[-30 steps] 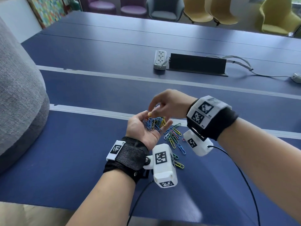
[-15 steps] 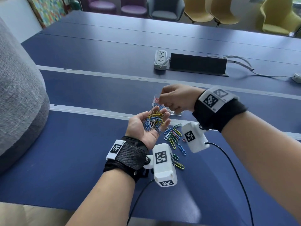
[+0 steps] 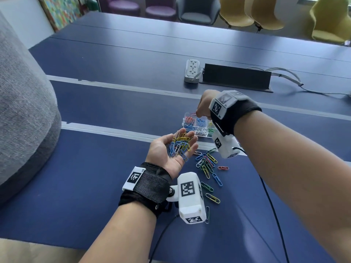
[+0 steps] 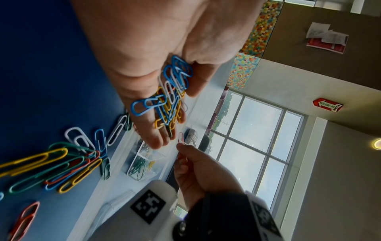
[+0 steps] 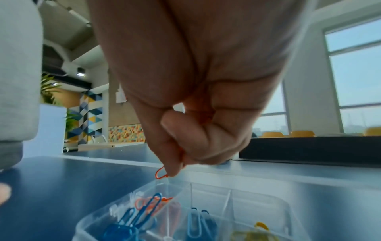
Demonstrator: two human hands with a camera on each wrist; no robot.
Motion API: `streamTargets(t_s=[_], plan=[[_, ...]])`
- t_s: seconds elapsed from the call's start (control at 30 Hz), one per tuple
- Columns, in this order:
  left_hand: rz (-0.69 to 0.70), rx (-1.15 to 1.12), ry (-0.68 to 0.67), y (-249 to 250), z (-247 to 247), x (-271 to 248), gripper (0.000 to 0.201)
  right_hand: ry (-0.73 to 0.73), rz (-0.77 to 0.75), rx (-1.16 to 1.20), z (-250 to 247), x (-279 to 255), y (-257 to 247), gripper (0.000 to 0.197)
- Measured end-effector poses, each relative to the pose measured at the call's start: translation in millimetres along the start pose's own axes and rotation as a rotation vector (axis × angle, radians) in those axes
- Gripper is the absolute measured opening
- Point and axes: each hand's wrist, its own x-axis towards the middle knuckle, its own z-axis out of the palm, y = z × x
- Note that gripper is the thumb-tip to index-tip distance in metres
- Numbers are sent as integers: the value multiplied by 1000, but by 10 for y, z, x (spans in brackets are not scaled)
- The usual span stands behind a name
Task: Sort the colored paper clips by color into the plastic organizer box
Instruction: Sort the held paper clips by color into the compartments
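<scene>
My right hand point(image 3: 204, 107) pinches a red paper clip point(image 3: 193, 113) point(image 5: 160, 173) point(image 4: 181, 137) just above the far left corner of the clear plastic organizer box point(image 3: 197, 126) point(image 5: 144, 212). That corner compartment holds red clips; others hold blue, white, green and yellow ones. My left hand point(image 3: 171, 149) lies palm up in front of the box, fingers relaxed, cradling a heap of blue, yellow and white clips point(image 3: 179, 144) point(image 4: 167, 97). A loose pile of mixed clips point(image 3: 206, 163) point(image 4: 62, 163) lies on the blue table to the right of that hand.
A white power strip point(image 3: 192, 70) and a black cable box point(image 3: 236, 76) with grey cables sit farther back on the blue table point(image 3: 95, 168). A grey upholstered shape point(image 3: 20, 111) stands at the left. Chairs line the far side.
My right hand has left the left palm and moved up and away to the organizer box, carrying a red clip. The left hand has stayed put, palm up.
</scene>
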Motion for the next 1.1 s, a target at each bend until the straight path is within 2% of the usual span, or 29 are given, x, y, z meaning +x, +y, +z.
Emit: streamTargets(t_s=[0.03, 0.13, 0.2, 0.37, 0.5, 0.6, 0.67, 1.0, 1.1], plan=[[-1, -4, -1, 8, -7, 3, 31, -1, 1, -23, 16, 54, -45, 11], [-4, -13, -2, 32, -31, 11, 31, 33, -41, -108, 89, 167, -168, 22], [-2, -17, 2, 47, -38, 15, 31, 41, -68, -144, 109, 127, -253, 22], [7, -6, 15, 75, -40, 11, 33, 4, -64, -129, 127, 132, -316, 8], [13, -8, 15, 94, -46, 9, 32, 20, -57, -65, 99, 55, -326, 5], [17, -9, 13, 101, -44, 8, 32, 21, -42, 46, 107, 103, -323, 27], [18, -11, 13, 104, -41, 8, 32, 19, -59, 81, 132, 149, -320, 32], [24, 2, 29, 101, -30, 3, 32, 78, -89, 120, 33, -88, -216, 27], [23, 4, 34, 81, -12, -6, 31, 34, -125, 184, 8, -301, -159, 16]])
